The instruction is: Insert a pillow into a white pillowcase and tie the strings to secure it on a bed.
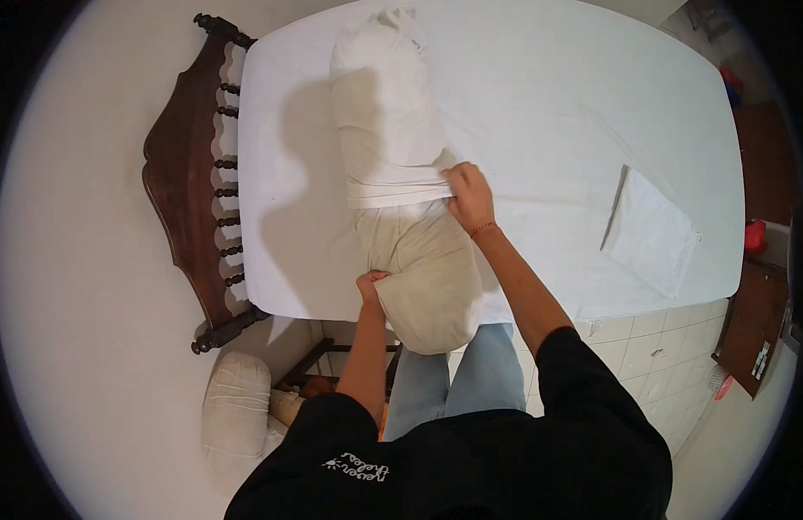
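A long bolster (432, 295) lies across the bed, its near end bulging over the mattress edge toward my legs. A pale bolster case (388, 121) covers its far part, with the hem bunched around the middle. My right hand (471, 195) is closed on that hem at the bolster's right side. Lower down, my left hand (369, 284) is closed on the beige bolster at its left side; the fingertips are partly hidden in the fabric. The case's far end is loose and flattened, with ties or folds near the top.
The bed has a white sheet (540, 104) and a dark wooden headboard (189, 165) at left. A folded white cloth (648, 230) lies at the right. Another wrapped pillow (237, 390) stands at the lower left. A brown wooden piece of furniture (752, 325) stands beyond the right edge.
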Motion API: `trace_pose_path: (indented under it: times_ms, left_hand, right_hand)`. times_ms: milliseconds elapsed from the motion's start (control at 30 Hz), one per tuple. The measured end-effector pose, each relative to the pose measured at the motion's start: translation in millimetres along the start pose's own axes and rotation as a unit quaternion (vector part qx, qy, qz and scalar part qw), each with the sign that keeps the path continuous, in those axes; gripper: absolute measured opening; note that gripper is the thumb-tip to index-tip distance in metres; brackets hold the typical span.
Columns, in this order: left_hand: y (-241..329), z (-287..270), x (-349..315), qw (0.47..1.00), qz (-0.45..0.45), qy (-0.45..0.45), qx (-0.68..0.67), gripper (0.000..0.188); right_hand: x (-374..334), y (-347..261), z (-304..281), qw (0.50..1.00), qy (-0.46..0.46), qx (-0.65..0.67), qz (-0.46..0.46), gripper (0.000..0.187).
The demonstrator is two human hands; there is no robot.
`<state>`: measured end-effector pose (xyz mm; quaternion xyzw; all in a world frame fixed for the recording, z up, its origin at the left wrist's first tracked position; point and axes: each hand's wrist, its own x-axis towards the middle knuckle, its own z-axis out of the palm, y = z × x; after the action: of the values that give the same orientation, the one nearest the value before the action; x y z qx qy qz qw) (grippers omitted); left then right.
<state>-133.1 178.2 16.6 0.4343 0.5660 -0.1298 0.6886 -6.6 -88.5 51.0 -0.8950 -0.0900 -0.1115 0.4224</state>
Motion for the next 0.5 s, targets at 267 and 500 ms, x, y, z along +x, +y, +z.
trace_pose_path:
  times_ms: [267, 500]
  left_hand:
    - [-11, 104, -127, 0.639, 0.534, 0.192, 0.519, 0.094]
    - [25, 140, -115, 0.816, 0.298, 0.06, 0.491, 0.091]
  right_hand:
    - [-14, 40, 29, 0.976, -0.013, -0.012, 0.218, 0.025]
    - [24, 14, 16, 0.989, -0.112, -0.059, 0.082, 0.014]
